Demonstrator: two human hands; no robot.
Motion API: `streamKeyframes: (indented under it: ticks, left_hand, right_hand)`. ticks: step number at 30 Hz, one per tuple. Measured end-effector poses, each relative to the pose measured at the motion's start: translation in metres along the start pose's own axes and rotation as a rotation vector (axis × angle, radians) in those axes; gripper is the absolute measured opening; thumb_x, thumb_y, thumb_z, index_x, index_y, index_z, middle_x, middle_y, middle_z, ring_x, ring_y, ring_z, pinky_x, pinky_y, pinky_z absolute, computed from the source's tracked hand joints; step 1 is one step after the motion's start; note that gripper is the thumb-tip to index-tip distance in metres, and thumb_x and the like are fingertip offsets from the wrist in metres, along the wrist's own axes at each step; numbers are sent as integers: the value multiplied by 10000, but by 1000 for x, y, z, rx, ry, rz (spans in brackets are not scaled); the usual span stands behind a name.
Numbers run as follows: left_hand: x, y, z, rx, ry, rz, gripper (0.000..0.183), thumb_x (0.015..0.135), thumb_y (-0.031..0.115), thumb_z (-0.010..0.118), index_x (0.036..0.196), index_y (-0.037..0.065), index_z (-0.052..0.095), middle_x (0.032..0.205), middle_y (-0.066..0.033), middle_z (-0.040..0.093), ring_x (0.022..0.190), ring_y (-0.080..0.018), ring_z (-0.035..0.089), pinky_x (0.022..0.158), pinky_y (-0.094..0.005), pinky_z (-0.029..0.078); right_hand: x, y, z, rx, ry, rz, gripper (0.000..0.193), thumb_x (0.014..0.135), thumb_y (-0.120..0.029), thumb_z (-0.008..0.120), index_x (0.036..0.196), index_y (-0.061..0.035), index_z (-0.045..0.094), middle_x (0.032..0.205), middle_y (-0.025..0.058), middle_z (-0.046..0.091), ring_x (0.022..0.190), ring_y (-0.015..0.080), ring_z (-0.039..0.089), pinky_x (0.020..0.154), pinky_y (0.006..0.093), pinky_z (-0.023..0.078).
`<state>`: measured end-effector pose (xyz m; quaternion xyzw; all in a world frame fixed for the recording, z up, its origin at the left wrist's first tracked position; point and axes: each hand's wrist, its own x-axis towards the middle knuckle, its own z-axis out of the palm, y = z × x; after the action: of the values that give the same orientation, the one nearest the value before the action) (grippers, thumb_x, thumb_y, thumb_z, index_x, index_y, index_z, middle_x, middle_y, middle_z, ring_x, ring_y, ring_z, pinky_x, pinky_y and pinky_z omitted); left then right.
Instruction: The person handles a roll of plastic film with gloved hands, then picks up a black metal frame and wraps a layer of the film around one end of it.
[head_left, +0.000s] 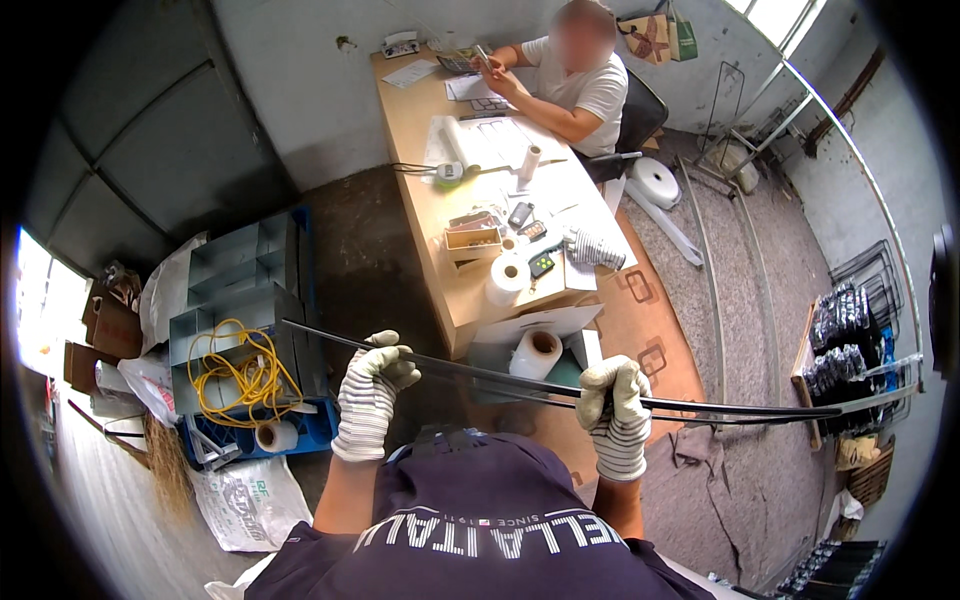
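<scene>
A long, thin black strip [740, 408] stretches across in front of me, from the yellow cord on the left to the racks on the right. My left hand [372, 395], in a white striped work glove, has its fingers curled round the strip towards its left end. Further along, my right hand [612, 412], gloved alike, is closed round it too. Between my hands a second thin dark edge splits slightly away below the strip. At the far right the strip overlaps a grey metal bar [885, 397]; whether they are joined I cannot tell.
Ahead stands a wooden desk [420, 130] with papers, film rolls [509, 275] and a tape measure [449, 174]. A person [590, 100] sits behind it, holding a phone. Left are grey metal bins [240, 260] and a coiled yellow cord [240, 370]; right, wrapped black parts [840, 320] on a rack.
</scene>
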<state>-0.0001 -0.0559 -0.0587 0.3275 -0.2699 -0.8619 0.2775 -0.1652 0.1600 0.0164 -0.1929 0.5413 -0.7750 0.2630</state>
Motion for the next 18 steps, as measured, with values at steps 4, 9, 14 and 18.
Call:
streamKeyframes:
  ticks: [4,9,14,18]
  left_hand:
    - [1,0,-1,6,-6,-8,198,827,103,542,1020,74,577,839,-69,635,700,-164,627,677,-351,540]
    - [0,-1,0,12,-12,1,188,836,129,545,1015,81,583,833,-60,635,700,-157,627,677,-347,536]
    - [-1,0,4,44,26,-3,148,846,162,574,983,110,591,808,-37,634,676,-139,623,644,-324,535]
    - [-3,1,9,89,88,12,129,842,207,611,945,133,596,789,-18,631,653,-117,618,616,-300,533]
  right_hand:
    - [0,-1,1,-9,-6,-11,432,931,-412,406,774,-38,556,475,1,447,362,65,363,362,192,288]
    - [0,-1,1,-9,-14,-7,431,927,-414,414,774,-38,561,476,2,452,365,65,364,363,192,286]
    - [-1,-1,1,-20,-17,-3,436,925,-419,415,774,-38,566,478,0,455,365,62,363,361,190,283]
    - [-1,-2,2,-13,-35,-4,439,915,-434,430,777,-41,569,488,-6,460,366,55,361,359,183,276]
